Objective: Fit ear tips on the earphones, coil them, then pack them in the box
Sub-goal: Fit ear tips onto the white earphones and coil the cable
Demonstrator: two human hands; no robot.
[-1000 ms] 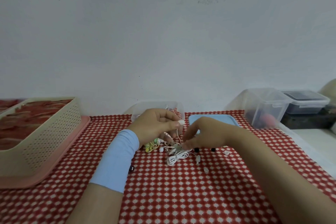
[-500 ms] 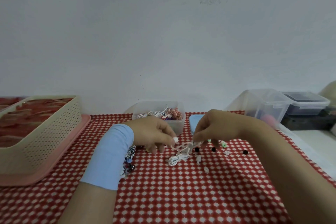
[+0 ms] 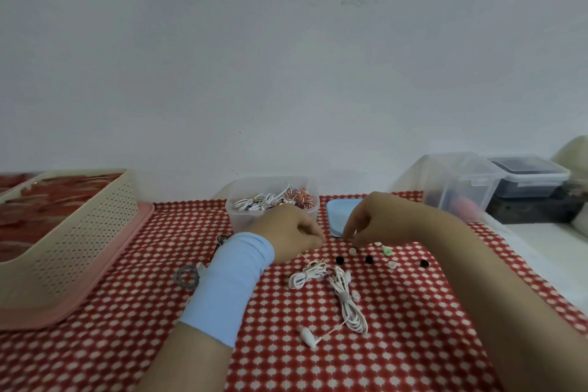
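Since the frame 0.5 s ago, both hands have let go of the cord that was strung between them. A long white earphone (image 3: 348, 305) now lies slack on the checked cloth (image 3: 318, 366), nearer the person than either hand, with its bud at the near end. The coiled white earphone (image 3: 305, 274) sits where it did, just on the person's side of the left hand. The left hand (image 3: 289, 232) is low over the cloth, knuckles up and fingers curled under towards the right. It no longer shows the white bud it pinched before, and whether it holds anything I cannot tell. A pale blue wristband (image 3: 229, 280) covers that forearm. The right hand (image 3: 375, 219) is palm down with the wrist raised. Its fingertips (image 3: 353, 240) are bunched and pointing down, just above a white ear tip (image 3: 352, 251); contact or a pinch cannot be confirmed. More loose tips lie beside and to the right of those fingertips: black ear tips (image 3: 369, 259), a green ear tip (image 3: 387, 251) and other white ones. The clear box (image 3: 270, 216), holding packed earphones, stands just behind the left hand. A blue lid (image 3: 337, 216) lies behind the gap between the two hands. A beige basket (image 3: 95, 232) is well to the left of the left hand.
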